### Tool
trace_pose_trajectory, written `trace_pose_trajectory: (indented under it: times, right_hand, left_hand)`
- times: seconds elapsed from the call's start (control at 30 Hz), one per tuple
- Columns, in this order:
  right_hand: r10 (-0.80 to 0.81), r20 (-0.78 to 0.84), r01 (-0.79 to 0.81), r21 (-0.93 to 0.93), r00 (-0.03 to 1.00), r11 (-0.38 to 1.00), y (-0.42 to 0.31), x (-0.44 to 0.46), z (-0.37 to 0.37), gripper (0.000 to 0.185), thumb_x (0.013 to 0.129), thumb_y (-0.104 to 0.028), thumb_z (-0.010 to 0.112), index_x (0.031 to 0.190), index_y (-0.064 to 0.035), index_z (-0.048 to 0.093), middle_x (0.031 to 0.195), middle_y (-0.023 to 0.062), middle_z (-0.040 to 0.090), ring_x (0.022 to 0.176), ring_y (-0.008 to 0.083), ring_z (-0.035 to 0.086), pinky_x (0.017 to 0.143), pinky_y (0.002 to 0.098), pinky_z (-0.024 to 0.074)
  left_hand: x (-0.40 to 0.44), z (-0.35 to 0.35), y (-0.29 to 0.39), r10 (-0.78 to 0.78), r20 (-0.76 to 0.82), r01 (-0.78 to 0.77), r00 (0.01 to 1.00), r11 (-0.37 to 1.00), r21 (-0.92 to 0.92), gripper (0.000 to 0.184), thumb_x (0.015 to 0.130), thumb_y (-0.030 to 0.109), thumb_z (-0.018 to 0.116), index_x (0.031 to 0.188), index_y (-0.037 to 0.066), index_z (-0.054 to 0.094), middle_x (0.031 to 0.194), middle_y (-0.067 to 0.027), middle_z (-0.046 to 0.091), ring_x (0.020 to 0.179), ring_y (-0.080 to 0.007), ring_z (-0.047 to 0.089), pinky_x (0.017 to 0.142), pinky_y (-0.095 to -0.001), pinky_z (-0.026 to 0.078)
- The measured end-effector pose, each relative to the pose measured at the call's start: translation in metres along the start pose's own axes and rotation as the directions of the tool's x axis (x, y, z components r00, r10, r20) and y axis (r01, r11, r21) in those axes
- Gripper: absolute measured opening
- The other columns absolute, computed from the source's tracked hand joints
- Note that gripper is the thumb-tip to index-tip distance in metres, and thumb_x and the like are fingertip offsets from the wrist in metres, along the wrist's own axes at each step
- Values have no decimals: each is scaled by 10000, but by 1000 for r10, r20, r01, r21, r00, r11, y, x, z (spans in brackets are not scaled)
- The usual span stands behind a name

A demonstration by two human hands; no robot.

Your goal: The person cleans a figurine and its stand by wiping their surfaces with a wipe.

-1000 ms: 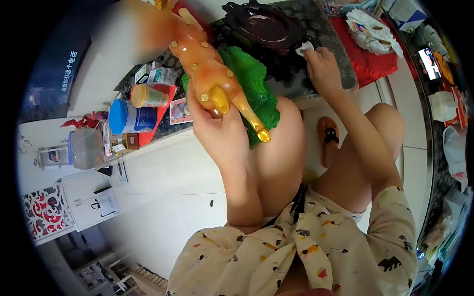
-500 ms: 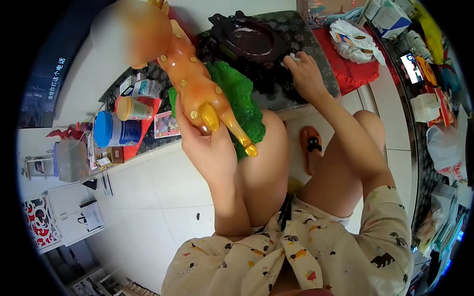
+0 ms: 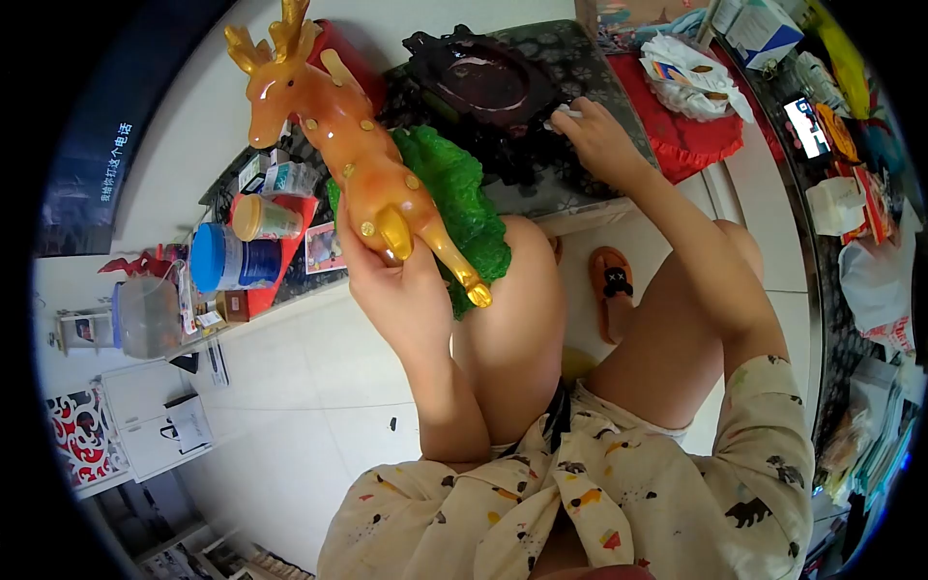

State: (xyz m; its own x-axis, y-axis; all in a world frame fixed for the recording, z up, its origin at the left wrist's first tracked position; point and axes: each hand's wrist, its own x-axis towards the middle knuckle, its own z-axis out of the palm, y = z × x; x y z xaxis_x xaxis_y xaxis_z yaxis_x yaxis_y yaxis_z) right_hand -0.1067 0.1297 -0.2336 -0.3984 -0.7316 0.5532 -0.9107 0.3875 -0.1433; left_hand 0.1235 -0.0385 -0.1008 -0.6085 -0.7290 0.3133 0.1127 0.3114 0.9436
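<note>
A glossy orange deer figurine [image 3: 362, 184] with gold antlers, gold spots and a gold hoof is held tilted above my thigh. Its bumpy green base [image 3: 464, 179] shows behind the body. My left hand [image 3: 396, 300] wraps round the figurine's lower end near the rump, fingers partly hidden behind it. At the right edge of a dark, ornate oval tray [image 3: 483, 82], my right hand [image 3: 604, 145] pinches a small white piece [image 3: 563, 118], perhaps tissue or cloth. The tray, with carved dark edges, rests on the patterned black tabletop [image 3: 580, 58].
Left of the figurine stand a blue-lidded jar [image 3: 217, 256], a tan-lidded tub [image 3: 261, 218] and small boxes on red paper. A white plastic bag [image 3: 691, 72] lies on red cloth [image 3: 701, 140] at right. Farther right, a cluttered counter carries a lit phone [image 3: 807, 128].
The deer figurine has shifted slightly left and down in my left hand, and its head and antlers now show fully. My right hand has moved a little left and up, still pinching the white piece.
</note>
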Motion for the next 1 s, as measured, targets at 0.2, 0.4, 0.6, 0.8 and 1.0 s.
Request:
trace_pose_trajectory:
  times: [0.2,0.4,0.6,0.8,1.0]
  right_hand:
    - [-93,47,94,-21,995,995,7,-1,-6,301,766,29,549,1050,-70,538,973,153,578,991,347,518,875,426,443]
    - [-109,27,109,-4,994,994,9,-2,-4,323,760,27,557,1067,-71,541,998,157,589,1022,347,516,883,425,444]
    - [-47,-5,47,51,999,998,4,-4,-9,334,779,57,536,1079,-86,566,983,172,559,974,375,528,846,441,446]
    - [103,122,-128,215,987,968,3,-19,-23,399,745,129,515,1069,-93,587,936,156,548,942,366,536,800,425,456]
    - [414,52,-379,516,909,768,-16,-46,-54,356,757,187,445,1022,-30,544,907,148,574,886,317,617,777,378,510]
  left_hand:
    - [-2,1,4,-56,-4,56,998,998,32,554,824,-84,491,1372,-55,412,1208,-155,601,1087,-192,598,924,-278,462]
    - [-3,0,4,-94,-8,94,996,995,16,553,826,-116,454,1373,-50,405,1214,-143,590,1097,-187,589,937,-279,455]
    - [-3,-1,0,-98,9,98,995,995,-19,543,836,-107,466,1371,-45,405,1209,-141,587,1098,-184,585,939,-282,455]
    - [-2,1,-1,-50,2,50,999,995,-91,520,883,-22,565,1376,-32,400,1220,-128,583,1088,-169,583,932,-277,459]
    - [-2,1,2,-14,23,17,1000,994,-104,559,870,-5,593,1390,-35,389,1225,-131,591,1079,-158,584,920,-268,458]
